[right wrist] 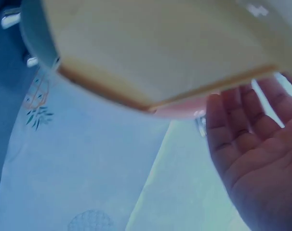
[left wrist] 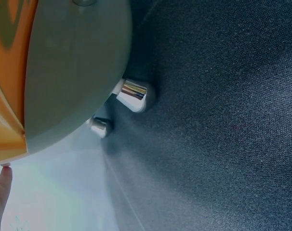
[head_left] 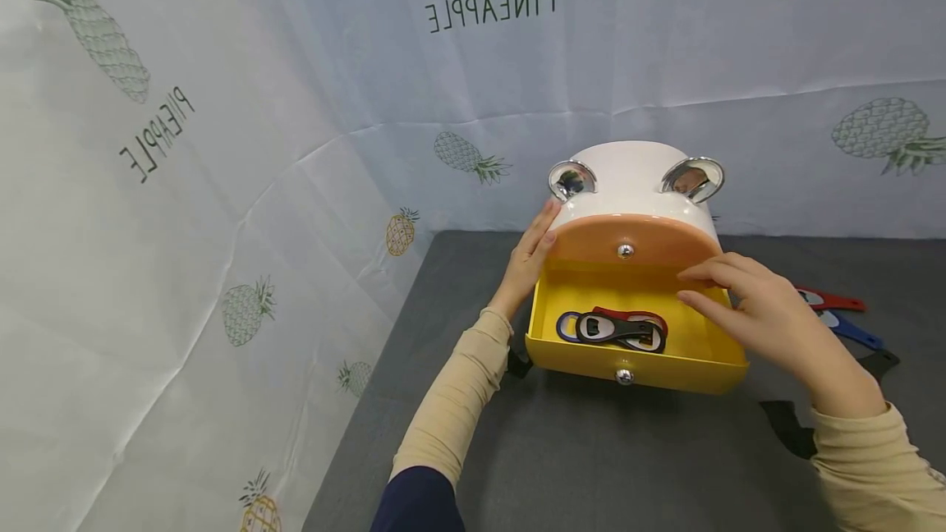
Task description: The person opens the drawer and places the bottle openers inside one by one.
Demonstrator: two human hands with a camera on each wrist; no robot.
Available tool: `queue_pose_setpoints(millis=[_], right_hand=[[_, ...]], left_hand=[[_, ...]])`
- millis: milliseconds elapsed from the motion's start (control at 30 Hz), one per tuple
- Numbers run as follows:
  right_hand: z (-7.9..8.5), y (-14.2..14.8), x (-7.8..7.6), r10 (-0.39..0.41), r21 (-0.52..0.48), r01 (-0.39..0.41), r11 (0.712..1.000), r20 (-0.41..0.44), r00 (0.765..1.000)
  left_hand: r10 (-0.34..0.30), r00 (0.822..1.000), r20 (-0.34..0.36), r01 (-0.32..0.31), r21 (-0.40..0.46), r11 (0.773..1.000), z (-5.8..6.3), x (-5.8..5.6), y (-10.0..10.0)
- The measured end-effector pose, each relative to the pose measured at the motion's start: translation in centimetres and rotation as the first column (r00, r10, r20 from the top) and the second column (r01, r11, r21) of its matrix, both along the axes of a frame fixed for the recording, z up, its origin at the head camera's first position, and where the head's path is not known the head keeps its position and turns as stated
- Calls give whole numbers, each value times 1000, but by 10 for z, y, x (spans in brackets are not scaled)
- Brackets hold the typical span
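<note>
A white rounded cabinet (head_left: 628,175) has an orange upper drawer front (head_left: 591,243) and a yellow lower drawer (head_left: 687,374) pulled out. Several bottle openers lie overlapping inside: a black bottle opener (head_left: 619,330) on top, with red and blue ones showing under it. My left hand (head_left: 526,265) rests its fingers against the cabinet's left side; in the left wrist view a fingertip touches the edge. Over the drawer's right side is my right hand (head_left: 761,314), its thumb apart from loosely bent fingers and nothing between them. The right wrist view shows its palm (right wrist: 266,168) beside the drawer.
To the right on the dark tabletop (head_left: 591,466) lie a red bottle opener (head_left: 835,300), a blue one and a black one, partly behind my right arm. Silver ears (head_left: 695,179) stick out from the cabinet top. A pineapple-print cloth (head_left: 332,64) hangs behind and left.
</note>
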State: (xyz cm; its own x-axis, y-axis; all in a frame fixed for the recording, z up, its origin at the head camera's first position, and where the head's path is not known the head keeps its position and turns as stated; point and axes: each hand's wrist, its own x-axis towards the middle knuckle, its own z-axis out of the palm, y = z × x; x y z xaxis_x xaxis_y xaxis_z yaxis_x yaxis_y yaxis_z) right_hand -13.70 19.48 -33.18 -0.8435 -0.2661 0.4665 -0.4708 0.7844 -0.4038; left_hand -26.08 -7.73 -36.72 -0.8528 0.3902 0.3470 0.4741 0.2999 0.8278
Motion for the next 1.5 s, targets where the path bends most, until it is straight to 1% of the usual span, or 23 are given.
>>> queue_pose_setpoints(millis=[133, 267, 467, 600, 767, 933, 1033, 1300, 1400, 1433, 1500], right_hand=[[-4, 11, 3, -30, -52, 29, 998, -26, 999], [-8, 24, 6, -82, -98, 85, 992, 41, 996], [-21, 48, 6, -160, -110, 176, 978, 138, 977], [-31, 63, 5, -196, -99, 216, 971, 180, 964], [-48, 80, 3, -228, -85, 250, 965, 209, 951], [-62, 93, 2, -238, -43, 252, 967, 207, 949], [-69, 100, 2, -254, -12, 262, 965, 218, 942], [-84, 116, 5, -274, 36, 274, 961, 256, 927], [-97, 126, 3, -280, 40, 279, 960, 246, 928], [-104, 132, 1, -282, 48, 279, 959, 237, 930], [-128, 148, -6, -309, 72, 301, 951, 186, 932]], left_hand=[[-2, 1000, 2, 2, -8, 1000, 0, 0, 0], [-5, 1000, 8, 5, -23, 1000, 1, 0, 0], [-4, 1000, 19, 4, -24, 1000, 1, 0, 0], [-2, 1000, 18, 2, -27, 1000, 0, -1, 0], [-4, 1000, 21, 4, -18, 1000, 0, -1, 0], [-3, 1000, 17, 3, -14, 1000, 0, -1, 0], [-3, 1000, 12, 3, -7, 1000, 0, -1, 1], [-10, 1000, 9, 10, -10, 1000, -1, 0, 0], [-4, 1000, 4, 4, 7, 1000, -1, 0, 0], [-2, 1000, 4, 2, 12, 1000, -1, 0, 1], [-1, 1000, 5, 1, 22, 1000, 0, 1, 1]])
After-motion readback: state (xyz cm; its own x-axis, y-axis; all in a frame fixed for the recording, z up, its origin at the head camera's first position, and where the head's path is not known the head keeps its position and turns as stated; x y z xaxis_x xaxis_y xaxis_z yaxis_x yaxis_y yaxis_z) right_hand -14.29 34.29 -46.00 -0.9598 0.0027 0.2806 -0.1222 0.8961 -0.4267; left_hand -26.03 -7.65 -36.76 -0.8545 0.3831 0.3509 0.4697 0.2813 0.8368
